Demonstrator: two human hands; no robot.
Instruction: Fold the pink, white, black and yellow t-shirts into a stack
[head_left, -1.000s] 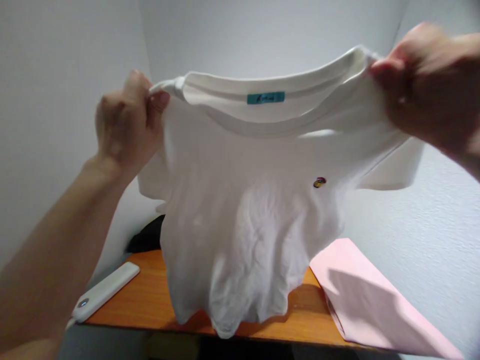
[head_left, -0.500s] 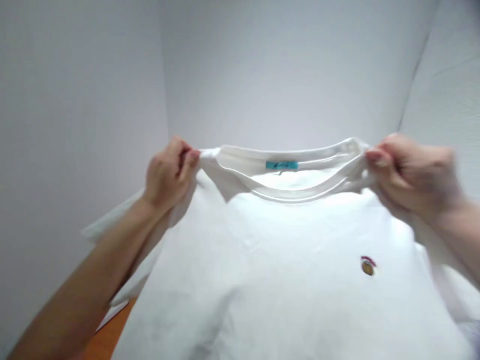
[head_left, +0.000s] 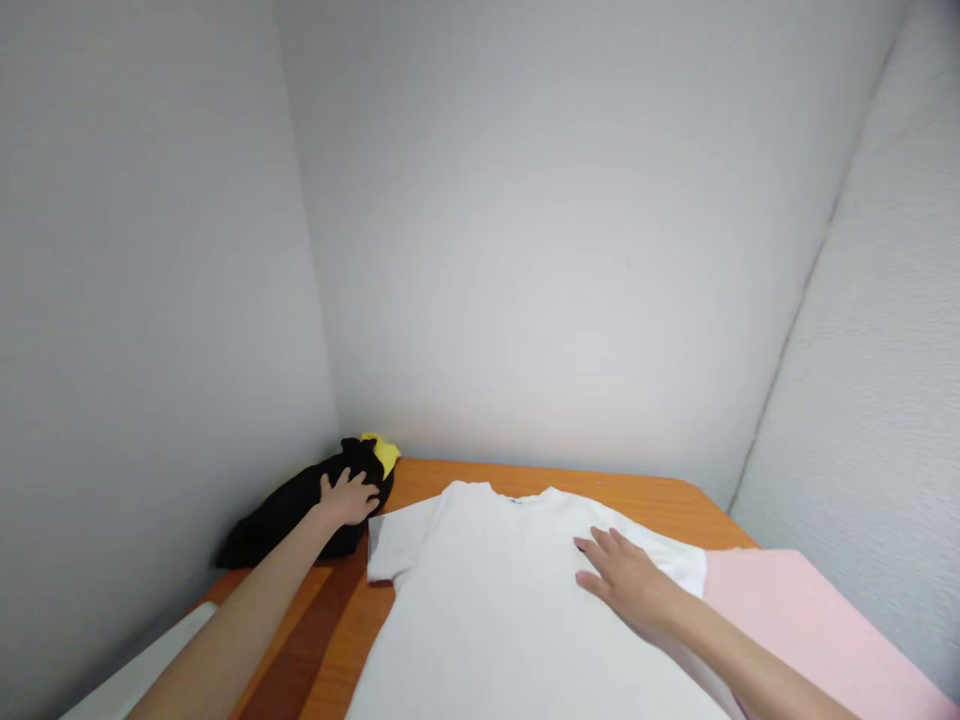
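Note:
A white T-shirt (head_left: 495,600) lies spread out on the wooden table (head_left: 465,474), its neckline toward the back wall and its sleeves out to the sides. Over the upper right of the shirt is my right hand (head_left: 622,580), fingers apart and holding nothing; whether it touches the cloth I cannot tell. My left hand (head_left: 346,498), also with spread fingers and nothing in it, is left of the shirt's left sleeve, in front of the dark cloth pile. The lower part of the shirt runs out of view.
A heap of black cloth (head_left: 285,515) with a yellow piece (head_left: 386,453) sits in the back left corner. Pink cloth (head_left: 802,620) lies at the right, partly beside the shirt's sleeve. A white flat thing (head_left: 150,665) is at the lower left. Walls enclose the table.
The T-shirt, held up by its shoulders in both hands before, now lies on the table. Both hands have let go and opened, and the left has moved off the shirt.

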